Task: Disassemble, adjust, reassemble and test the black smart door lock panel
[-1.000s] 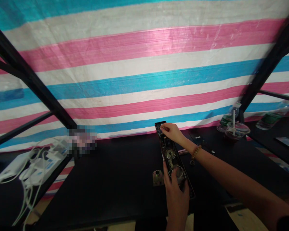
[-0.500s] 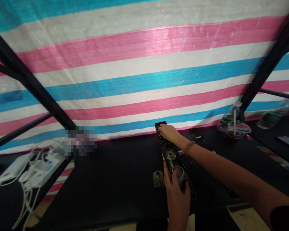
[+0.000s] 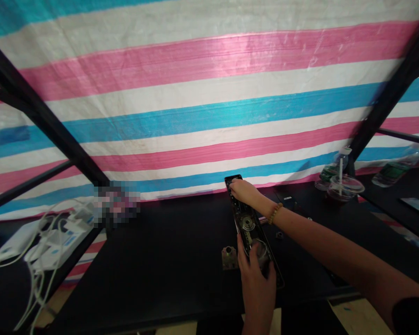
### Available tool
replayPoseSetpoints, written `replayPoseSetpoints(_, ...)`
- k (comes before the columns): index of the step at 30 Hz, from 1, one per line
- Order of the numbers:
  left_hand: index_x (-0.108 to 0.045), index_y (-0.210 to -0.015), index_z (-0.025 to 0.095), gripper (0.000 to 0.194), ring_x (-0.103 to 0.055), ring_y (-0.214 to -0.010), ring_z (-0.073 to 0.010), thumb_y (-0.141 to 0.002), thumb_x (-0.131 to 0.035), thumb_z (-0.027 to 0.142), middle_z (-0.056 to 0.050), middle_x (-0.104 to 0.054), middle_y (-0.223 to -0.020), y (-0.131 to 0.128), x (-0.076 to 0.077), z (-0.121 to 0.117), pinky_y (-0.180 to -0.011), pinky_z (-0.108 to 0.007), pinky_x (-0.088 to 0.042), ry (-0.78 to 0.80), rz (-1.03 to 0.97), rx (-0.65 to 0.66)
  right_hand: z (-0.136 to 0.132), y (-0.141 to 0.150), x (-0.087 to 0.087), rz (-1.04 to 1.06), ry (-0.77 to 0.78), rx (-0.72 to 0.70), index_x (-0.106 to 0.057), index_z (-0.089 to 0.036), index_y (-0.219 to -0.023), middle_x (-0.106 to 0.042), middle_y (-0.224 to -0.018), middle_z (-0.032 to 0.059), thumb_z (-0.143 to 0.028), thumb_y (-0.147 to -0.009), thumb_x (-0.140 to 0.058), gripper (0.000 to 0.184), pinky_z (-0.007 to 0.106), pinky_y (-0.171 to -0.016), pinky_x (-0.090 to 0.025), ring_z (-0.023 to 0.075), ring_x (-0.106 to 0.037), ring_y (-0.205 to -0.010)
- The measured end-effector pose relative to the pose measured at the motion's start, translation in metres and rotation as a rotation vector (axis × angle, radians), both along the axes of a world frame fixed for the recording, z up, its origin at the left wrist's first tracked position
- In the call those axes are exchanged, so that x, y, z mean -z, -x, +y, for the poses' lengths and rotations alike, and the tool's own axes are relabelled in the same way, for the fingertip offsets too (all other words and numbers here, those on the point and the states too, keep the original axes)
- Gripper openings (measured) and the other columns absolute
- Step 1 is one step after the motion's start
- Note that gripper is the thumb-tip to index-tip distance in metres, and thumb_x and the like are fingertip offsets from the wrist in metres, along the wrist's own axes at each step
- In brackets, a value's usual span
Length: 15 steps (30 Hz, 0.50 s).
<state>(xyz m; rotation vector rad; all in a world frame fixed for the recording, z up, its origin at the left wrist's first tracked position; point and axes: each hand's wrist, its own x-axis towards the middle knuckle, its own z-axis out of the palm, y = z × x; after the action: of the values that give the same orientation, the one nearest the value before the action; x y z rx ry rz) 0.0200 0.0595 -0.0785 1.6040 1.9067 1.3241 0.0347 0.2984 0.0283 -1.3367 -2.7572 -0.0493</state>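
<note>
Panel (image 3: 247, 223) lies lengthwise on the bench (image 3: 153, 260), inner parts up, far end near the striped sheet (image 3: 181, 160). Left hand (image 3: 257, 281) is spread across the near end, holding it. Right hand (image 3: 245, 191) is bunched narrow at the far end; can't tell if there's a small part in the fingertips.

Tips for the fine work: keep left grip firm but light, load on the rim rather than the innards, so the panel doesn't skid. Right wrist low, small pinch moves, no side force. Right hand covers its own contact point, so tilt it for a look. Mind the bracket (image 3: 229, 258) just beside the left fingers, and the loose bit (image 3: 279, 235) under the right forearm's side.
</note>
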Motion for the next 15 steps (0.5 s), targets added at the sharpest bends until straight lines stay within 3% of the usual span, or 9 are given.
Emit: replayPoseSetpoints(15, -0.06, -0.12, 0.022, 0.043, -0.034, -0.146, -0.0311, -0.081, -0.06, 0.006, -0.011, -0.021, -0.164, 0.0008, -0.0027, -0.0006, -0.116, -0.051, -0.038, 0.007, -0.021, 0.001, -0.0016, 0.0041, -0.0001, 0.034, -0.013, 0.04, -0.068, -0.012, -0.104, -0.069, -0.11, 0.016, -0.016, -0.096, -0.047, 0.023, 0.03, -0.084, -0.05, 0.0244, -0.068, -0.099)
